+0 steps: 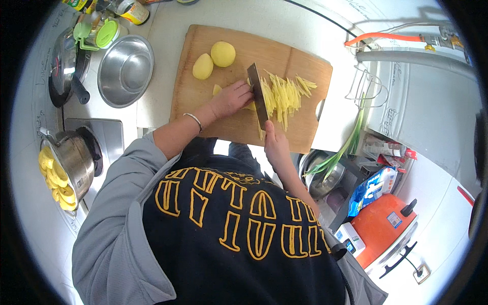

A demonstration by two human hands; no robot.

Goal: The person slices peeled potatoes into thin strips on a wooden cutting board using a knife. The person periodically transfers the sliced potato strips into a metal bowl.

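My right hand [275,142] grips the handle of a kitchen cleaver [257,95], whose blade stands on edge over a wooden cutting board [194,110]. Against the blade's left side my left hand [234,98] presses down with bent fingers on sliced potato, mostly hidden beneath them. A pile of thin potato strips [284,97] lies just right of the blade. Two whole peeled potatoes [223,54] rest near the board's upper left, and a small potato piece [217,89] shows beside my left hand.
Left of the board stands a steel bowl [126,71], with a lidded pan [63,72] beyond. A steel pot [76,164] at the lower left has yellow pieces at its rim. Green onions [352,141] hang over the counter's right edge, above a metal basin [324,177]. Jars [133,12] stand upper left.
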